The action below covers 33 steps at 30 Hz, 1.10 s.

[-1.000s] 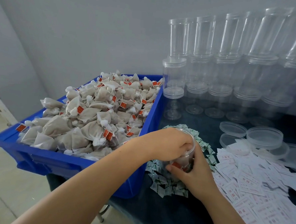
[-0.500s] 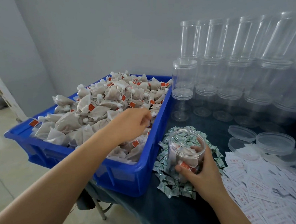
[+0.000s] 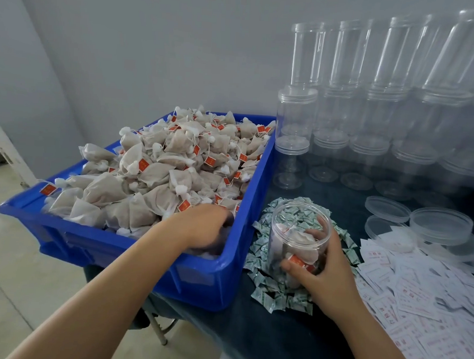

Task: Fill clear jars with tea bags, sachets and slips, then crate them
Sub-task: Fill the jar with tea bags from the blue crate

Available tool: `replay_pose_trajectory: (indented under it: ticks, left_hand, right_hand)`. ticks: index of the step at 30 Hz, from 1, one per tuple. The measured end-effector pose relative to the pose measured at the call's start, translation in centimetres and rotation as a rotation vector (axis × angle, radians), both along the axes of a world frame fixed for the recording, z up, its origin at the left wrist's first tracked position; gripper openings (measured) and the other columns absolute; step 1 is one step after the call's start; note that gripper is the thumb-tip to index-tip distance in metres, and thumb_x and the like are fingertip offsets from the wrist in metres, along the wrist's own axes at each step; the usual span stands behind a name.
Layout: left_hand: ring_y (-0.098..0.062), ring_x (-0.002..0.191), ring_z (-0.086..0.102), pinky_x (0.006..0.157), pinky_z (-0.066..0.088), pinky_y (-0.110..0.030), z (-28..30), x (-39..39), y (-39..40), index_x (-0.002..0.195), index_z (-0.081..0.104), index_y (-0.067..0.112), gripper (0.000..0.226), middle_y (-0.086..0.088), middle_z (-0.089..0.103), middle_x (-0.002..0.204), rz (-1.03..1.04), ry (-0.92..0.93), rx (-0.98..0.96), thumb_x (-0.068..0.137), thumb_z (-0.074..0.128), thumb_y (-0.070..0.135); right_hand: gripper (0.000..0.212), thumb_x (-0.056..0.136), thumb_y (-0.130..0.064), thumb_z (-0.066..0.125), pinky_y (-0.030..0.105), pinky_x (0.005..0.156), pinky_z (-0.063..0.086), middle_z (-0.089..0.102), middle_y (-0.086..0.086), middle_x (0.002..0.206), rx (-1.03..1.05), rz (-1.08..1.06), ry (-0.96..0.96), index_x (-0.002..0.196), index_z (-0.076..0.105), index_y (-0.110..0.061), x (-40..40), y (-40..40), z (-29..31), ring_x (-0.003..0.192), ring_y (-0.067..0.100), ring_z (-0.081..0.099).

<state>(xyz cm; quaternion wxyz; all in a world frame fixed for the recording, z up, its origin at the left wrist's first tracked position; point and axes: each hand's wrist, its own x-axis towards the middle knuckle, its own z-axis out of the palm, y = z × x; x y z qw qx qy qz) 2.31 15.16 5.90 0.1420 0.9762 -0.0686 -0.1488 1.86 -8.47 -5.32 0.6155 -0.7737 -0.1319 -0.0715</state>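
Clear plastic jar, open-topped and upright, stands on a pile of small green-and-white sachets on a dark blue tabletop, just right of a large blue plastic crate. A few pale tea bags with red tags sit inside the jar. The right hand wraps around the jar's near side, thumb in front and fingers curled around the back, holding it steady. The left hand reaches down into the crate's near right corner among a heap of beige mesh tea bags with strings and red tags; its fingers are blurred and buried, so I cannot tell whether they grasp a bag. To the right lies a spread of white paper slips printed in red. Behind them rest several loose clear round lids. Stacks of empty lidded clear jars line the grey wall at the back.
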Motion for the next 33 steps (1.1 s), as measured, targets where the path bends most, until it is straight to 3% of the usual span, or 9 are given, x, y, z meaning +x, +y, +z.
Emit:
replay_pose_trajectory:
  ticks: [5,9,13,16,21,25,29,31,33]
  left_hand:
    - [-0.014,0.071,0.059,0.062,0.049,-0.03,-0.4,0.2,0.1,0.08,0.052,0.025,0.015,0.003,0.06,0.081,-0.022,-0.126,0.063,0.085,0.057,0.012]
    - [-0.015,0.07,0.058,0.063,0.05,-0.032,-0.4,0.2,0.1,0.082,0.053,0.02,0.012,0.001,0.058,0.08,-0.008,-0.126,0.09,0.081,0.058,0.009]
    - [-0.015,0.073,0.055,0.058,0.041,-0.025,-0.5,0.1,0.3,0.083,0.052,0.02,0.011,0.003,0.057,0.083,0.004,-0.216,0.062,0.087,0.054,0.01]
    - [-0.016,0.076,0.057,0.062,0.045,-0.028,-0.6,0.1,0.3,0.083,0.054,0.022,0.016,0.002,0.058,0.085,0.056,-0.295,-0.009,0.09,0.052,0.008]
    - [-0.009,0.069,0.053,0.058,0.04,-0.023,-0.4,0.0,0.3,0.084,0.06,0.024,0.009,0.008,0.059,0.076,0.163,-0.474,-0.172,0.085,0.068,0.021]
    - [-0.014,0.08,0.055,0.07,0.044,-0.029,0.0,0.1,0.1,0.095,0.067,0.02,0.014,0.005,0.063,0.089,0.193,-0.628,-0.185,0.084,0.069,0.028]
    - [-0.005,0.082,0.053,0.069,0.035,-0.012,1.0,0.4,0.3,0.107,0.068,0.02,0.025,0.013,0.061,0.097,0.238,-0.739,-0.263,0.082,0.072,0.026]
    - [0.001,0.074,0.054,0.067,0.036,-0.002,2.0,0.4,0.2,0.099,0.069,0.022,0.02,0.02,0.061,0.086,0.247,-0.756,-0.354,0.08,0.074,0.027]
    - [0.004,0.069,0.056,0.062,0.038,-0.002,3.1,0.3,-0.6,0.089,0.069,0.029,0.013,0.018,0.062,0.075,0.214,-0.749,-0.442,0.078,0.075,0.03]
  right_hand:
    - [0.097,0.047,-0.064,0.081,0.004,0.071,0.049,0.049,-0.029,0.132,0.0,-0.001,-0.002,0.123,0.024,-0.081,0.0,0.0,0.0,0.109,-0.016,0.054]
    - [0.099,0.046,-0.066,0.081,0.007,0.072,0.05,0.049,-0.03,0.132,-0.009,-0.001,0.011,0.126,0.023,-0.08,0.0,0.0,-0.1,0.111,-0.012,0.056]
    - [0.097,0.047,-0.065,0.081,0.003,0.073,0.048,0.048,-0.03,0.131,-0.006,-0.001,0.014,0.124,0.023,-0.081,0.0,0.0,0.1,0.11,-0.015,0.055]
    - [0.096,0.047,-0.064,0.081,0.002,0.074,0.047,0.049,-0.029,0.131,-0.009,-0.002,0.013,0.122,0.023,-0.082,-0.1,0.0,0.2,0.109,-0.016,0.054]
    - [0.097,0.047,-0.065,0.08,0.008,0.081,0.048,0.048,-0.024,0.137,-0.016,-0.004,0.024,0.122,0.022,-0.082,-0.2,0.0,0.2,0.116,-0.009,0.054]
    - [0.096,0.047,-0.065,0.079,0.016,0.091,0.046,0.048,-0.02,0.139,-0.01,0.0,0.018,0.121,0.021,-0.084,-0.3,0.0,0.2,0.123,0.0,0.053]
    - [0.096,0.046,-0.066,0.08,0.015,0.089,0.05,0.047,-0.03,0.134,-0.008,0.005,0.035,0.119,0.021,-0.085,-0.3,0.0,0.3,0.119,-0.005,0.055]
    - [0.097,0.046,-0.067,0.08,0.025,0.095,0.052,0.047,-0.029,0.135,-0.015,0.001,0.038,0.12,0.019,-0.085,-0.3,0.0,0.4,0.12,-0.004,0.054]
    - [0.096,0.046,-0.068,0.079,0.029,0.098,0.051,0.047,-0.032,0.133,-0.021,0.001,0.041,0.119,0.018,-0.086,-0.4,0.1,0.4,0.119,-0.006,0.053]
